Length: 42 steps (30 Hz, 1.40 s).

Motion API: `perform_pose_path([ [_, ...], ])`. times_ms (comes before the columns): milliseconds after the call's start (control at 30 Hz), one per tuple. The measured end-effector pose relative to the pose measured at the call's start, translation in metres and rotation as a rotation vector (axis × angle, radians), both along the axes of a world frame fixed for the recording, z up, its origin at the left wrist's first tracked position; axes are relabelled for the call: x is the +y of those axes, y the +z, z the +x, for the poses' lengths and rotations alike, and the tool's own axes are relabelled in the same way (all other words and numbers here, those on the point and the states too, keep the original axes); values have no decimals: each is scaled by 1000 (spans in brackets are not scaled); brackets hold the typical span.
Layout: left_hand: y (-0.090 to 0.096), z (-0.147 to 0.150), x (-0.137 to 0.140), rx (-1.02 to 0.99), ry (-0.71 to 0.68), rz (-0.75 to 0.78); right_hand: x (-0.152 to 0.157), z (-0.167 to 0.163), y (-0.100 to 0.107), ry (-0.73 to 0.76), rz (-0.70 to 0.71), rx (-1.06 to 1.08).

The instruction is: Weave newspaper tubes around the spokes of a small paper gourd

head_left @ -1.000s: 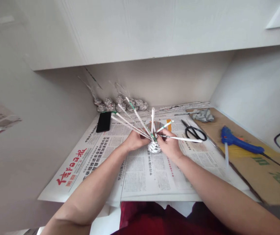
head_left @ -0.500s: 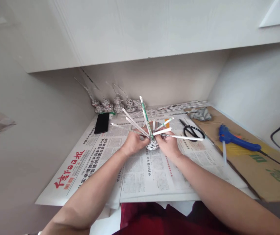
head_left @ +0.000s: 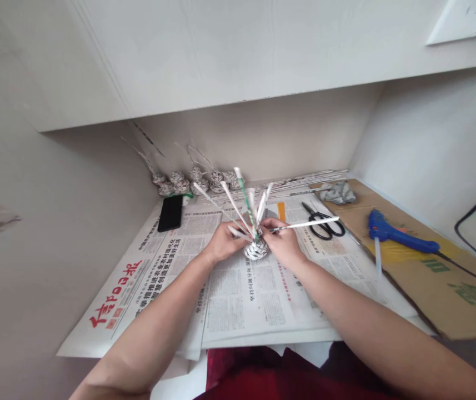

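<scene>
A small round piece woven from newspaper strips [head_left: 256, 250] sits between my hands over the newspaper-covered table. Several rolled paper tubes [head_left: 233, 200] fan up from its top, one of them green and white. My left hand [head_left: 225, 242] is closed at the left side of the weave, thumb and fingers pinching near the tube bases. On the other side, my right hand [head_left: 282, 241] pinches a paper tube that sticks out to the right, its tip [head_left: 325, 221] near the scissors. The fingertips are partly hidden behind the tubes.
Black-handled scissors [head_left: 325, 226] lie right of my hands. A blue glue gun [head_left: 404, 236] and a grey rag [head_left: 337, 193] rest on cardboard [head_left: 441, 300]. Behind are a phone [head_left: 170, 213], several woven gourd shapes [head_left: 198, 179] and a bundle of paper tubes [head_left: 287, 184]. A cabinet overhangs the back.
The tubes on the right have swung up from leaning outward to nearly upright, while one still points right. More of the woven piece's side shows. The camera has shifted slightly.
</scene>
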<state>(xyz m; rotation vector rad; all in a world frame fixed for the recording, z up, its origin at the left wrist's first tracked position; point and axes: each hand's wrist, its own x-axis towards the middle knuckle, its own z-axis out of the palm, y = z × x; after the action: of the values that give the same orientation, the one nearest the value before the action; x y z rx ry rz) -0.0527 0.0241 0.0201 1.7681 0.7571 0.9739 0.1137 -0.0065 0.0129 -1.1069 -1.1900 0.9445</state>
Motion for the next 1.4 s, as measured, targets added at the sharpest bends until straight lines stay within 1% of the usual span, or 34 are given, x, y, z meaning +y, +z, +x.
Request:
perform_pose_path([
  [267,3,0,-3,40,-52,162,5,2,-5,20,-124,164],
  [433,6,0,-8,84,-16,146,1,1,2,29,-97,205],
  [567,9,1,-10,88,-25,156,-2,-2,9,39,-148,259],
  [667,12,3,-11,82,-45,193,-4,-2,12,63,-165,258],
  [833,16,2,-13,98,-31,279,-6,1,17,76,-141,198],
  [933,18,0,-14,127,-91,270,-4,3,16,112,-154,153],
  [1033,21,0,-15,100,-134,237,-1,7,13,158,-194,166],
  [1100,21,1,-14,106,-110,222,0,9,11,207,-198,206],
  [1167,21,0,-12,116,-89,210,0,10,10,267,-166,249],
  [1233,22,-1,-11,109,-113,203,-1,10,10,319,-141,282],
  [1300,23,-1,-12,88,-144,188,-1,11,10,347,-149,315],
  [1400,26,0,-15,43,-113,124,1,12,9,359,-185,340],
])
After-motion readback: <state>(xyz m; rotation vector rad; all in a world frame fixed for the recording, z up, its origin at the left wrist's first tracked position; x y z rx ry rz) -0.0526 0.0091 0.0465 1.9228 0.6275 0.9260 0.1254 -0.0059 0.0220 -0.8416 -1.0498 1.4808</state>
